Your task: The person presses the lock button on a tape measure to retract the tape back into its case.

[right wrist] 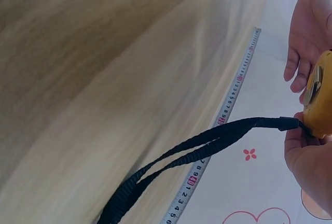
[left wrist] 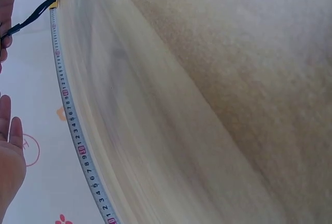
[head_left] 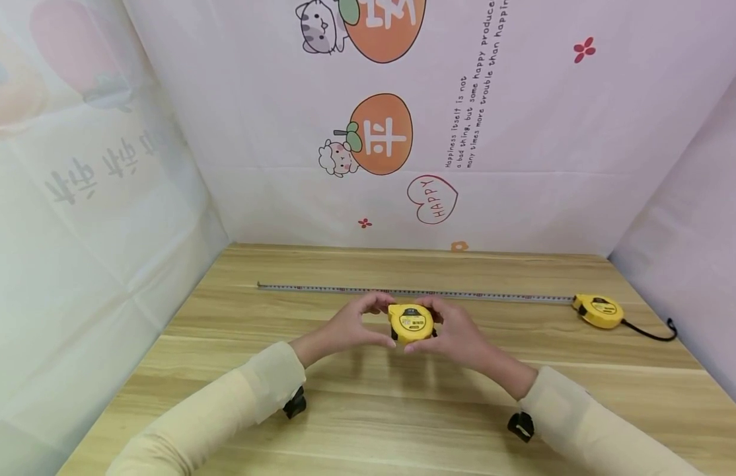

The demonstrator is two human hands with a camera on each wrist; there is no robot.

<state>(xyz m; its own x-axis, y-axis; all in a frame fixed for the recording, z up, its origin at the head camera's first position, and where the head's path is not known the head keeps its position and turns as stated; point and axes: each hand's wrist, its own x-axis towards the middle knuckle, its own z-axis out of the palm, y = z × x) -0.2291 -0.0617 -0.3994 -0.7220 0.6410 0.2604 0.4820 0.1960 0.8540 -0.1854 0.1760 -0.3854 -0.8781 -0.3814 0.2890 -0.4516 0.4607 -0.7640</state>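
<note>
A yellow tape measure is held up over the middle of the table, its labelled face turned up. My left hand touches its left side, index finger at the upper corner and thumb at the lower one; the other fingers extend loosely in the right wrist view. With curled fingers and thumb my right hand grips the right side. A black wrist strap hangs from the case in the right wrist view. Behind the hands lies a second yellow tape measure, its blade drawn out far to the left.
The second tape measure's black strap trails toward the right wall. Wood-grain table lies under both arms. White printed cloth covers the back and side walls.
</note>
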